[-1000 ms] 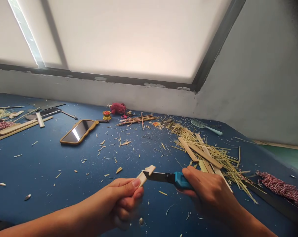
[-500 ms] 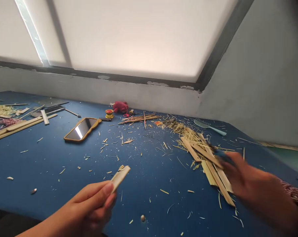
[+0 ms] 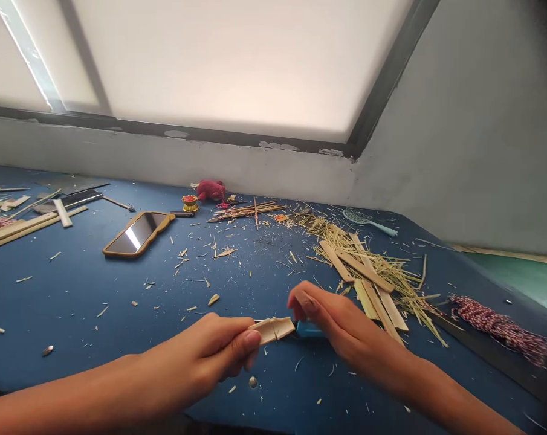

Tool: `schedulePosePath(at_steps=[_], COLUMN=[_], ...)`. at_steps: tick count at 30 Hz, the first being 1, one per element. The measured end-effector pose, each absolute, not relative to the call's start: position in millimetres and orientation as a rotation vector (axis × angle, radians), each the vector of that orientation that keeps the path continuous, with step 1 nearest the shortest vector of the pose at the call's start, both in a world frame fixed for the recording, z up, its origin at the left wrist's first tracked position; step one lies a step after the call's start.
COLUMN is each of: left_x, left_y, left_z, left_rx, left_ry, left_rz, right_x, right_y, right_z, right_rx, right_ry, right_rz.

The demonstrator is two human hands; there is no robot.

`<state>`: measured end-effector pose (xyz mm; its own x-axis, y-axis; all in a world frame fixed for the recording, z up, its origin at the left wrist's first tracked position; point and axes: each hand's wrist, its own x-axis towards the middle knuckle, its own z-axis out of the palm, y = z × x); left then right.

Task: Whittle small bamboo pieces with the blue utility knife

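Here, left fingers pinch flat, pale, ragged-edged wooden strip.

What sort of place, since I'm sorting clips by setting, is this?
Probably an improvised indoor craft workspace: the blue tabletop is strewn with thin pale slivers, flat strips lie piled on it, and the right hand holds a blue-handled tool.

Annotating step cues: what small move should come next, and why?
Probably a light shave along the pale strip: the left hand grips it, its upper edge looks uneven, and the right hand holds the blue-handled knife right at it.
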<state>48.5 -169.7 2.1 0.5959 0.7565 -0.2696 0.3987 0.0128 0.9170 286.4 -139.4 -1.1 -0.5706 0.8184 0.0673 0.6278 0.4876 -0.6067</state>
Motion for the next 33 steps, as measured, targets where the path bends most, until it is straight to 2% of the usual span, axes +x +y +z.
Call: schedulePosePath(at_steps=[3, 6, 13, 33], left_x=[55, 56, 50, 45], left_y=[-166, -161, -158, -159], left_z=[5, 5, 2, 0], left_rx=[1.666, 1.682, 1.727, 1.784], left_ry=[1.031, 0.964, 0.975, 0.951], left_rz=[0.362, 0.398, 0.452, 0.417], right_x=[268, 259, 259, 254], right_y=[-146, -148, -145, -144], right_z=[12, 11, 9, 8], right_rx=[-1.117, -1.056, -1.072, -0.922], right_ry=[-2.223, -2.087, -2.146, -1.961], right_rz=[1.361, 1.588, 1.482, 1.65])
